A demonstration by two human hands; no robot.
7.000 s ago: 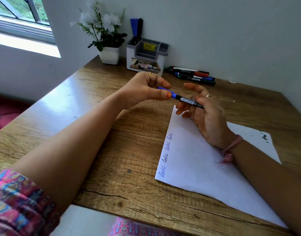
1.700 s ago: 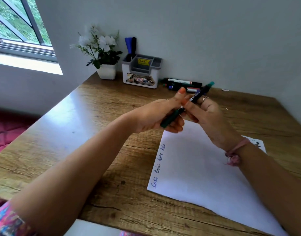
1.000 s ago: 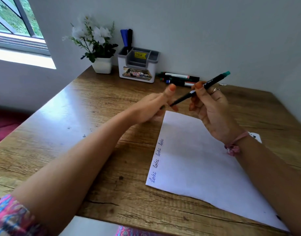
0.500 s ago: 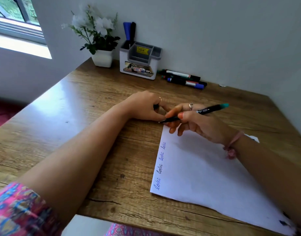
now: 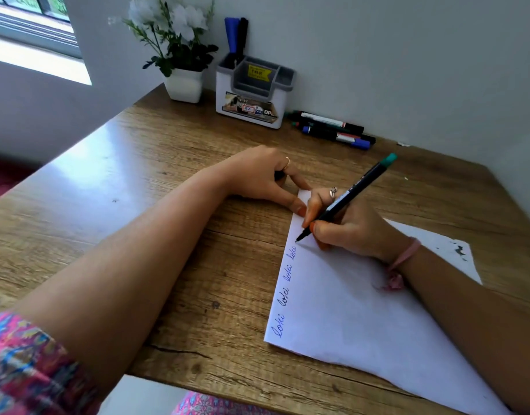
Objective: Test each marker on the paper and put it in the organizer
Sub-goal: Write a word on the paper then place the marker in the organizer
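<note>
Green-capped slim black marker (image 5: 346,199) is leaning in the right hand (image 5: 347,226)'s pinching fingertips, tip meeting the white paper sheet (image 5: 362,319) to test ink, while the left hand (image 5: 263,178), curling around a dark cap, is pinning its corner, with the white-and-grey organizer (image 5: 251,94) waiting well beyond.

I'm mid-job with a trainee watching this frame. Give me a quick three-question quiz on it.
1. True or false: the right hand holds the green-capped marker with its tip on the paper.
2. How many markers stand in the organizer?
3. The loose markers lie: A) left of the organizer, B) right of it, C) on the paper.

Key: 1 true; 2 two; 3 B.
</note>
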